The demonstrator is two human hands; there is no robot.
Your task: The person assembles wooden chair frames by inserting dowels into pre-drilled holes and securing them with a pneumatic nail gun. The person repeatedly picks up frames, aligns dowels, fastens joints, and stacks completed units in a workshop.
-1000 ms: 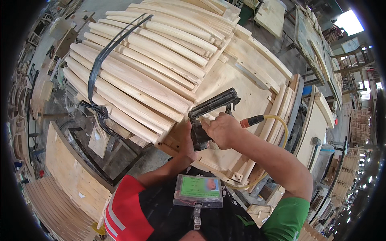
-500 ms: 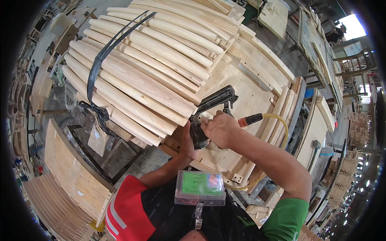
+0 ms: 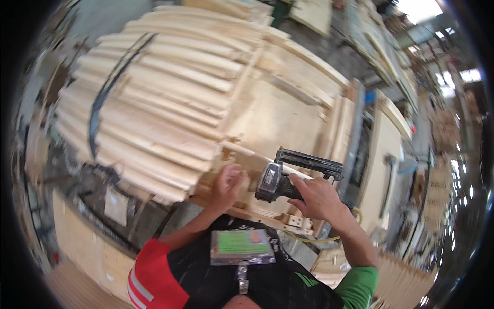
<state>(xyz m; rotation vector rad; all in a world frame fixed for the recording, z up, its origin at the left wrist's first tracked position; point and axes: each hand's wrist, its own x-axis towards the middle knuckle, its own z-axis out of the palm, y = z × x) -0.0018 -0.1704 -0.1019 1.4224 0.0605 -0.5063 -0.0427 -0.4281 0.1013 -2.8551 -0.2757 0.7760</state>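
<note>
Just below the frame's centre, the right hand (image 3: 318, 198) is clenched around the grip of a black pneumatic nail gun (image 3: 288, 177), whose long magazine runs toward the right. The gun's nose points down-left at a pale wooden rail (image 3: 242, 165). The left hand (image 3: 227, 186), curled, presses that rail immediately left of the nose, beneath the stacked curved wooden slats (image 3: 154, 118).

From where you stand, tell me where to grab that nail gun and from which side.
Grip the nail gun by its dark handle, behind the round head, coming from the right. The right hand already wraps it there. The long magazine juts right along the top, and the head faces the wooden frame, which the left hand steadies.
</note>
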